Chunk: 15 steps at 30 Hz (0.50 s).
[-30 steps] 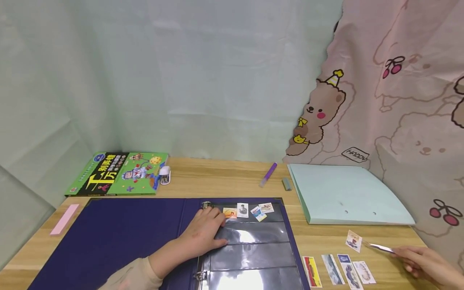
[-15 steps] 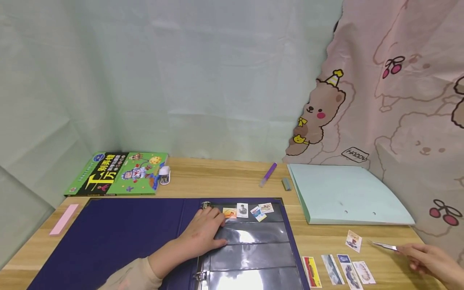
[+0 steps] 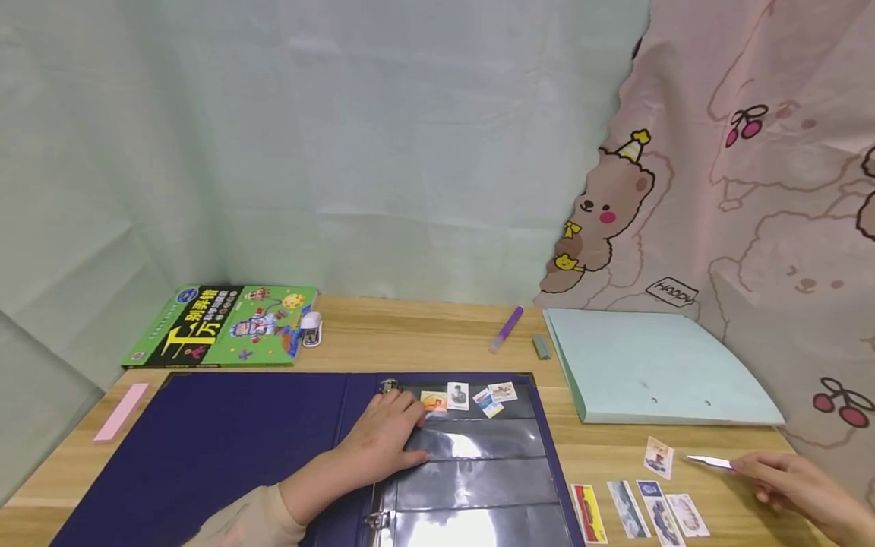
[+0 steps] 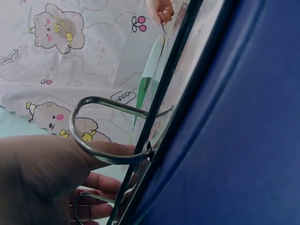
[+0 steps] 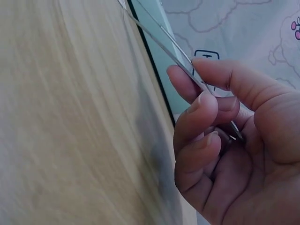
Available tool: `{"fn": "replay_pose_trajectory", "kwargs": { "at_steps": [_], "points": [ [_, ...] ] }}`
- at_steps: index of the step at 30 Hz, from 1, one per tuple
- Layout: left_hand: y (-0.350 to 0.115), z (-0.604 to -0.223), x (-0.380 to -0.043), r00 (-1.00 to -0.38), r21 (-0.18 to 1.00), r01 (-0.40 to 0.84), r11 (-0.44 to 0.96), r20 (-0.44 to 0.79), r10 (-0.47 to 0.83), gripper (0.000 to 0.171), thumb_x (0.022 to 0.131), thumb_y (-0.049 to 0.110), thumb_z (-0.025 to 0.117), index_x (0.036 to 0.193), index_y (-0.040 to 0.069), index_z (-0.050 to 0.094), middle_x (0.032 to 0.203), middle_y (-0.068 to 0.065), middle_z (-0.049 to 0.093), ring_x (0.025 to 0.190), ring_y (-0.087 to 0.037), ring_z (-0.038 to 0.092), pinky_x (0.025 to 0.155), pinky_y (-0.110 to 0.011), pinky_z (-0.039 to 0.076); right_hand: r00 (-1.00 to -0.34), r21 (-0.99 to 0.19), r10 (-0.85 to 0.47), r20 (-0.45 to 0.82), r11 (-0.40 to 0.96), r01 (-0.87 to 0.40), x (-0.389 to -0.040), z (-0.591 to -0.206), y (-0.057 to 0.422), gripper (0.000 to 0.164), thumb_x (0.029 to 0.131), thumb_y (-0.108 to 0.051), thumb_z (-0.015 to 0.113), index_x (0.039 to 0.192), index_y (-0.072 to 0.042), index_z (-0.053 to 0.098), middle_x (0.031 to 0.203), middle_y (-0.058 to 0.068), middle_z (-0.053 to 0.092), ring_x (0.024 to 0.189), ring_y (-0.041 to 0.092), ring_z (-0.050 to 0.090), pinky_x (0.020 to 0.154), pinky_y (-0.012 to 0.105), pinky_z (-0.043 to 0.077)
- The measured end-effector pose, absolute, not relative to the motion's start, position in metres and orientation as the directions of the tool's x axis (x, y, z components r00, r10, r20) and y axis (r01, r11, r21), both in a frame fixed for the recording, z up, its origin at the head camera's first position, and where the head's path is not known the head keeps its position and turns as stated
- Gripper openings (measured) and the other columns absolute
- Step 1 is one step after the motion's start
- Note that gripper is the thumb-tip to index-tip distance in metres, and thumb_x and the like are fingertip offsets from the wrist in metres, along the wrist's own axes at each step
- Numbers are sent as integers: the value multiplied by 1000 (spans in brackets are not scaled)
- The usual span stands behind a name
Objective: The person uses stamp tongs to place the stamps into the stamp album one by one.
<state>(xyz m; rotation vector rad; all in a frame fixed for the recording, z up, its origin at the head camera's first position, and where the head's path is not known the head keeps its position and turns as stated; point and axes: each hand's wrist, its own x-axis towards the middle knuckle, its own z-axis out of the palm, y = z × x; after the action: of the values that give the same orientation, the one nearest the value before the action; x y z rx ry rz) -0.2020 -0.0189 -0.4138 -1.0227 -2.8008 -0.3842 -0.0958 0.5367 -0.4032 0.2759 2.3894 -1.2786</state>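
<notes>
My right hand pinches a pair of metal tweezers between thumb and fingers, with the other fingers curled in the right wrist view. The tweezers' tips reach the right edge of a small car-picture stamp on the table. My left hand rests on the black pocket page of an open blue ring binder, beside the rings. In the left wrist view a metal ring stands in front of that hand's fingers. Several stamps, one of them a portrait stamp, lie in the page's top row.
Several more stamps, including a red-and-yellow stamp, lie right of the binder. Behind them is a pale green folder. Farther back are a purple pen, grey eraser-like block, small stapler and green book. A pink strip lies left.
The tweezers drew back right from the car-picture stamp, then came left to its edge again. That stamp has shifted slightly left and turned a little. My left hand stays still.
</notes>
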Motion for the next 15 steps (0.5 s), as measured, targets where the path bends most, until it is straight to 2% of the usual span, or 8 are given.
{"fn": "replay_pose_trajectory", "kwargs": {
  "at_steps": [2, 5, 15],
  "points": [
    [-19, -413, -202, -761, 192, 648, 737, 212, 613, 39, 67, 45, 72, 82, 17, 51, 87, 6, 49, 81, -13, 40, 70, -29, 29, -897, -777, -61, -437, 529, 343, -97, -404, 536, 28, 96, -25, 38, 90, -37, 63, 69, -10, 49, 61, -1, 47, 54, 19, 43],
    [-19, -413, -202, -762, 198, 647, 736, 211, 613, 39, 67, 45, 72, 82, 17, 51, 87, 6, 49, 81, -13, 40, 70, -29, 29, -903, -815, -116, -413, 490, 310, -97, -406, 534, 32, 97, -22, 37, 91, -37, 65, 69, -12, 50, 61, -2, 47, 53, 19, 43],
    [-19, -413, -201, -764, 200, 645, 738, 209, 610, 39, 67, 45, 73, 82, 16, 51, 86, 6, 49, 81, -12, 39, 70, -29, 29, -903, -848, -156, -400, 438, 299, -99, -406, 527, 31, 96, -22, 38, 93, -37, 64, 72, -14, 52, 64, -2, 50, 56, 19, 44]
  ]
}}
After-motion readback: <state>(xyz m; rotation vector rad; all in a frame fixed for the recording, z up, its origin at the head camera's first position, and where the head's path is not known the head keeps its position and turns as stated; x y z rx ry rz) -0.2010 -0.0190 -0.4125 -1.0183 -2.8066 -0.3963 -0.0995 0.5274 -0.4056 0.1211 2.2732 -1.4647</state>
